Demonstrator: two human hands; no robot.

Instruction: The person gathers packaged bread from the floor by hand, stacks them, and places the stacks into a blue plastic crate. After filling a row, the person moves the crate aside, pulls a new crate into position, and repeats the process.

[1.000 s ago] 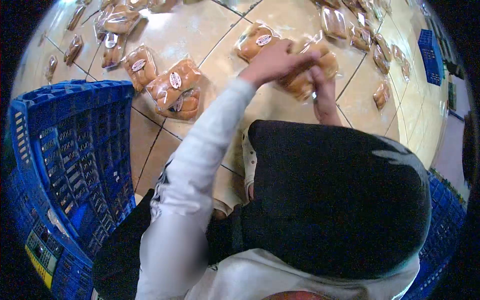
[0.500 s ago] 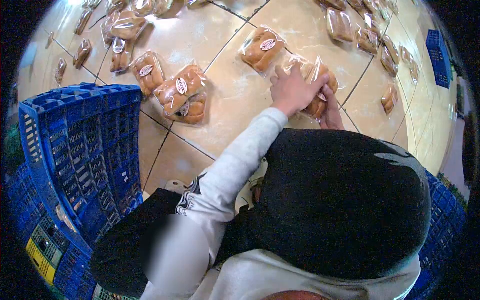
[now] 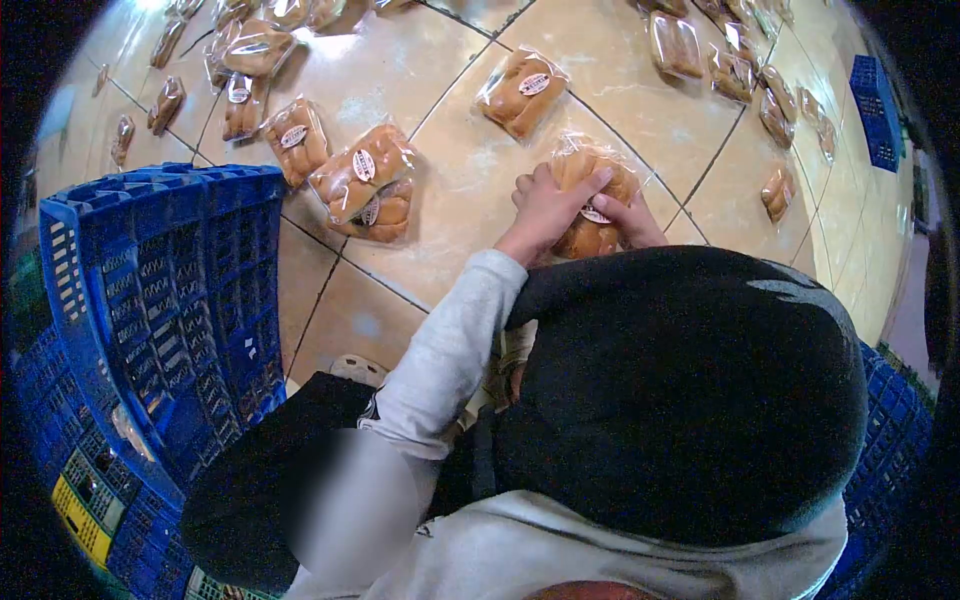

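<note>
A clear-wrapped pack of bread rolls (image 3: 588,163) with an oval label is between my two hands, just beyond my knee. My left hand (image 3: 545,208) is closed around its left side, the thumb lying across the top. From the right, my right hand (image 3: 633,218) grips the same pack, its wrist hidden behind my dark-trousered leg. Another wrapped bread pack (image 3: 521,93) lies on the tiles just beyond. To the left, one labelled bread pack (image 3: 362,175) rests partly over a second bread pack (image 3: 381,213).
A blue plastic crate (image 3: 180,300) stands close on my left, with more crates behind it, one yellow (image 3: 82,520). Several wrapped breads lie across the tiled floor (image 3: 440,260) at far left and far right. Another blue crate (image 3: 874,113) is at the far right.
Both hands have drawn the bread pack slightly towards me and to the left. My left hand has shifted from on top of the pack to its left side.
</note>
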